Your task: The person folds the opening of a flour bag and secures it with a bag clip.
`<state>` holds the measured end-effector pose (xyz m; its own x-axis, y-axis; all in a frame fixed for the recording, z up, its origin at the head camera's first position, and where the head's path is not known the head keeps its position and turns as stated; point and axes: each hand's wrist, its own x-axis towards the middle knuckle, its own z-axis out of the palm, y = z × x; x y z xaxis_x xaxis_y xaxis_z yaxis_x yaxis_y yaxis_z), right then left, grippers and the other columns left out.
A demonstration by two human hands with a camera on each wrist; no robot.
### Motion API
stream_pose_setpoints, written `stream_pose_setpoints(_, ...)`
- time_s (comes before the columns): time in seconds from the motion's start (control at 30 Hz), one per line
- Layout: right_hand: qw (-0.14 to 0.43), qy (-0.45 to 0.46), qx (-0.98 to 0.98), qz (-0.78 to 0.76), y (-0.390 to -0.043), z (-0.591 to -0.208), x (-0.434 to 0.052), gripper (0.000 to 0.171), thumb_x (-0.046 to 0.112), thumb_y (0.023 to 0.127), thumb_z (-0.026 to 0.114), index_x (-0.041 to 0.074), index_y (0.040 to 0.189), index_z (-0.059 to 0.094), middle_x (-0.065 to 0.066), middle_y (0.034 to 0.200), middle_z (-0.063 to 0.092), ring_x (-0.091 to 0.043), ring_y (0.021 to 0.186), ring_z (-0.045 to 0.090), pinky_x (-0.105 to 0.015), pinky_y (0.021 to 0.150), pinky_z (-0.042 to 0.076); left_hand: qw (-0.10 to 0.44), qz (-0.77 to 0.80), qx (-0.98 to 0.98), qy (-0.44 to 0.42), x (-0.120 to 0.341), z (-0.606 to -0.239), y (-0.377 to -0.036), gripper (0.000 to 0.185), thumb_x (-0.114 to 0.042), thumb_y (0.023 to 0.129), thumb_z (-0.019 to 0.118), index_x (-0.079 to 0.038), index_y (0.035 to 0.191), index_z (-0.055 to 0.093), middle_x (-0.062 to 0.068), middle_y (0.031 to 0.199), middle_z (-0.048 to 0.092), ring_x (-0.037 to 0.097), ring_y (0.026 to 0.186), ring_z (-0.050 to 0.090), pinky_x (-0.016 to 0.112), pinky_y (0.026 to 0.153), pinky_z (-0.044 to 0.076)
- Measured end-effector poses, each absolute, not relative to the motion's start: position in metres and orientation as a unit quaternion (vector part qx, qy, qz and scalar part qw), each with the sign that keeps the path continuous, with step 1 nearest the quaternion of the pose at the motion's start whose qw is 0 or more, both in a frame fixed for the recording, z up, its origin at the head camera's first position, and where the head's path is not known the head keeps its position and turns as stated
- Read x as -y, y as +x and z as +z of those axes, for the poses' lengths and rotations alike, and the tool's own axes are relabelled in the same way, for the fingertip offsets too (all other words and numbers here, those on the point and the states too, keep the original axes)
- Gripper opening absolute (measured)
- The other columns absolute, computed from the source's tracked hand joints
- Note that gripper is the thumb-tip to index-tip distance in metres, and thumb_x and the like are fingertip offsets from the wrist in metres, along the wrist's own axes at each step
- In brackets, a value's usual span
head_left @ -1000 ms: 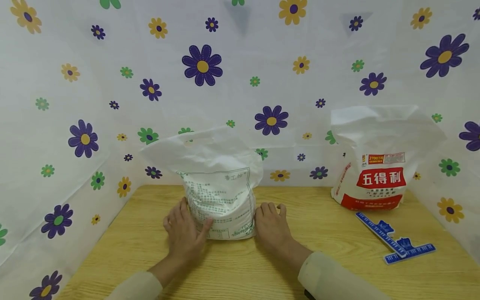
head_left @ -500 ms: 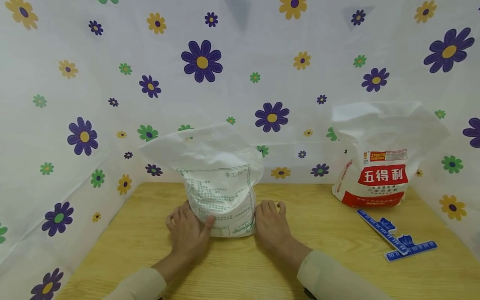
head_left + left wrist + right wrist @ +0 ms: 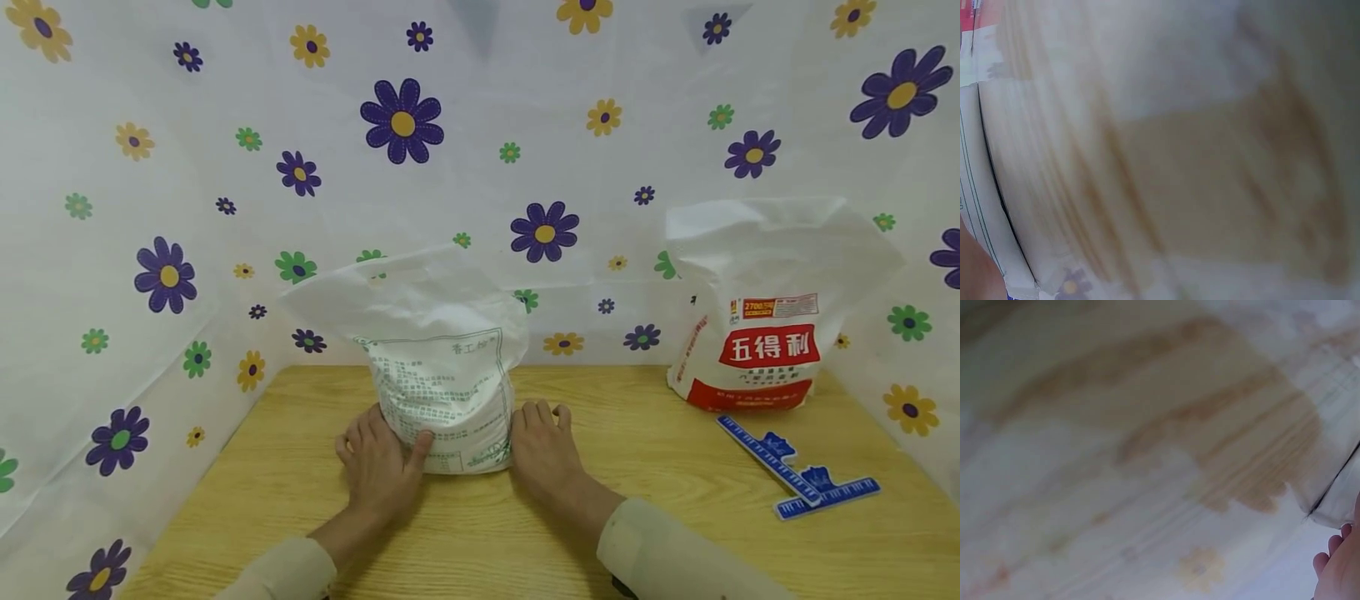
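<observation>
A white plastic bag with green print (image 3: 442, 367) stands upright in the middle of the wooden table (image 3: 300, 500). My left hand (image 3: 381, 462) holds its lower left side, thumb pressed on the front and fingers along the side. My right hand (image 3: 542, 450) lies against its lower right side with the fingers straight. The left wrist view is a blur of table wood with an edge of the bag (image 3: 979, 206). In the right wrist view I see blurred wood grain, the bag's corner (image 3: 1341, 487) and fingertips (image 3: 1329, 550).
A second white bag with a red label (image 3: 765, 317) stands at the back right. Two blue ruler-like clips (image 3: 795, 479) lie crossed in front of it. Flowered sheeting (image 3: 405, 125) walls in the table at the back and both sides.
Both hands and the bag between them have stayed nearly still; the left hand shifted slightly to the right along the bag's base. The head view tilted a little.
</observation>
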<state>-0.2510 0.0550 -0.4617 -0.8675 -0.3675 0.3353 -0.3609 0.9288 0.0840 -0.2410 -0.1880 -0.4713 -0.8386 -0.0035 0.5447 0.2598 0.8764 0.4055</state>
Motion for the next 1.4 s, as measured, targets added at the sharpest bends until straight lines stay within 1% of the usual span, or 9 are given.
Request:
stream_pose_setpoints(0.17,0.179,0.191,0.965,-0.007,-0.251,-0.459,-0.056,0.011,0.011,0.102,0.045,0.006,0.096,0.052,-0.005,0.093,0.049,-0.024,0.094,0.047,-0.048,0.092,0.034,0.264,-0.245,0.931,-0.063,0.185,-0.468,-0.242,0.089,-0.066,0.095,0.046,0.007,0.143,0.029,0.026,0.128,0.042,0.041,0.118,0.034,0.054,0.098,0.017)
stream_pose_setpoints(0.3,0.162,0.178,0.971,-0.005,-0.252,-0.457,-0.059,0.011,0.011,0.102,0.043,0.005,0.101,0.053,-0.005,0.096,0.049,-0.024,0.098,0.048,-0.048,0.093,0.033,0.245,-0.25,0.935,-0.061,0.18,-0.465,-0.243,0.089,-0.063,0.094,0.052,0.007,0.143,0.028,0.026,0.128,0.041,0.041,0.12,0.035,0.055,0.099,0.017)
stream_pose_setpoints(0.43,0.146,0.168,0.975,-0.003,-0.252,-0.457,-0.06,0.011,0.011,0.102,0.044,0.005,0.102,0.053,-0.006,0.096,0.049,-0.024,0.098,0.048,-0.049,0.093,0.032,0.231,-0.247,0.939,-0.059,0.177,-0.464,-0.242,0.087,-0.062,0.095,0.051,0.006,0.143,0.026,0.024,0.127,0.04,0.04,0.122,0.032,0.055,0.1,0.016)
stream_pose_setpoints(0.63,0.155,0.167,0.974,-0.004,-0.252,-0.459,-0.06,0.011,0.012,0.102,0.044,0.006,0.1,0.053,-0.006,0.095,0.05,-0.024,0.098,0.049,-0.048,0.092,0.033,0.236,-0.244,0.939,-0.057,0.177,-0.466,-0.242,0.086,-0.061,0.095,0.052,0.007,0.142,0.027,0.024,0.127,0.04,0.04,0.118,0.033,0.054,0.098,0.016)
stream_pose_setpoints(0.8,0.151,0.167,0.974,-0.005,-0.253,-0.461,-0.059,0.012,0.013,0.101,0.044,0.006,0.1,0.053,-0.005,0.095,0.05,-0.024,0.098,0.049,-0.049,0.093,0.033,0.229,-0.247,0.94,-0.054,0.177,-0.466,-0.241,0.088,-0.061,0.095,0.051,0.007,0.144,0.024,0.025,0.131,0.039,0.041,0.122,0.032,0.055,0.1,0.016)
stream_pose_setpoints(1.13,0.153,0.177,0.972,-0.006,-0.252,-0.46,-0.062,0.011,0.014,0.1,0.046,0.007,0.096,0.053,-0.004,0.092,0.048,-0.024,0.097,0.049,-0.049,0.093,0.034,0.232,-0.244,0.94,-0.052,0.175,-0.464,-0.239,0.085,-0.061,0.096,0.051,0.006,0.142,0.027,0.024,0.127,0.039,0.04,0.12,0.032,0.055,0.099,0.016)
stream_pose_setpoints(1.4,0.152,0.19,0.97,0.009,-0.251,-0.456,-0.067,0.01,0.013,0.098,0.046,0.007,0.093,0.052,-0.005,0.091,0.05,-0.025,0.098,0.05,-0.049,0.094,0.033,0.219,-0.249,0.942,-0.049,0.172,-0.461,-0.236,0.085,-0.06,0.096,0.052,0.006,0.143,0.026,0.025,0.129,0.039,0.042,0.124,0.031,0.056,0.102,0.016)
